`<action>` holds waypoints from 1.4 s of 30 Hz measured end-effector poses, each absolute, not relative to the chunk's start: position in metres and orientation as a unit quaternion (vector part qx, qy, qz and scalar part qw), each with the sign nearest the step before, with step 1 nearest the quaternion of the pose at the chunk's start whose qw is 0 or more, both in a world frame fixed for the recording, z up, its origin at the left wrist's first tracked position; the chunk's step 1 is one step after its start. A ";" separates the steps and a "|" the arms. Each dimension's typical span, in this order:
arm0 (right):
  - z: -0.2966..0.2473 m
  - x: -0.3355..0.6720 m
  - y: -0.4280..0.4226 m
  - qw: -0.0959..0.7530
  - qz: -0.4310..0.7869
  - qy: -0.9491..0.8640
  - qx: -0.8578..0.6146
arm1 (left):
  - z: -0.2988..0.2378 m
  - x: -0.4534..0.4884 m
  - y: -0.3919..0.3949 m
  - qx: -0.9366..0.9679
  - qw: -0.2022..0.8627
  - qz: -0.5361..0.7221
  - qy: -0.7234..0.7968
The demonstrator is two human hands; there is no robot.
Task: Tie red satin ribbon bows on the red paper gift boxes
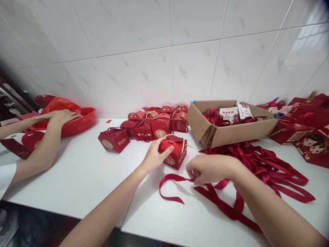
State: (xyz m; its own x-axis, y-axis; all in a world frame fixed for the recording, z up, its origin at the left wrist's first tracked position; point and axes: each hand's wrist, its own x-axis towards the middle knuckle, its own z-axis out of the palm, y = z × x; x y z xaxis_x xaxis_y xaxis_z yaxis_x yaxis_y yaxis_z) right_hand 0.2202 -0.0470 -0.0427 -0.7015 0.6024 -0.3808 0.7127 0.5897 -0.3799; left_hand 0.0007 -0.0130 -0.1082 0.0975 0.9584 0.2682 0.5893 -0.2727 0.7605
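My left hand (158, 152) is closed on a small red gift box (175, 158), thumb across its rounded flap and fingers behind. Gold cord loops over the box's right side, and the box stands upright on the white table. Just to the right, my right hand (207, 169) pinches a dark red satin ribbon (172, 176). The ribbon's free end curls on the table in front of the box. More loose ribbon (228, 206) runs under my right forearm and joins a tangled ribbon pile (262, 164) to the right.
Several finished-looking red boxes (144, 128) cluster by the tiled wall, one box (113, 140) apart on their left. A cardboard carton (239, 133) holds ribbons and tags. Larger red boxes (312, 144) stand far right. At left, another person's hands (60, 118) reach over a red basin (88, 120).
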 end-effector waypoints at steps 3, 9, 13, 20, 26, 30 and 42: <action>-0.015 0.249 -0.054 -0.057 -0.278 0.886 0.366 | -0.104 0.001 -0.010 0.656 0.338 0.397 0.545; 0.005 0.266 -0.065 -0.586 -0.239 0.669 0.390 | -0.093 -0.003 -0.001 0.585 0.506 0.360 0.521; 0.004 0.268 -0.060 -0.770 -0.228 0.509 0.308 | -0.091 -0.011 0.002 0.608 0.421 0.404 0.539; 0.007 0.284 -0.052 -0.764 -0.268 0.491 0.321 | -0.086 0.009 -0.040 0.801 0.061 0.334 0.493; 0.008 0.280 -0.052 -0.714 -0.338 0.515 0.332 | -0.080 0.006 -0.056 0.880 0.067 0.208 0.421; 0.006 0.275 -0.051 -0.602 -0.423 0.579 0.351 | -0.060 0.002 -0.054 0.876 0.078 0.238 0.413; 0.012 0.279 -0.061 -0.535 -0.465 0.611 0.352 | 0.010 0.041 -0.050 0.774 0.464 0.260 0.344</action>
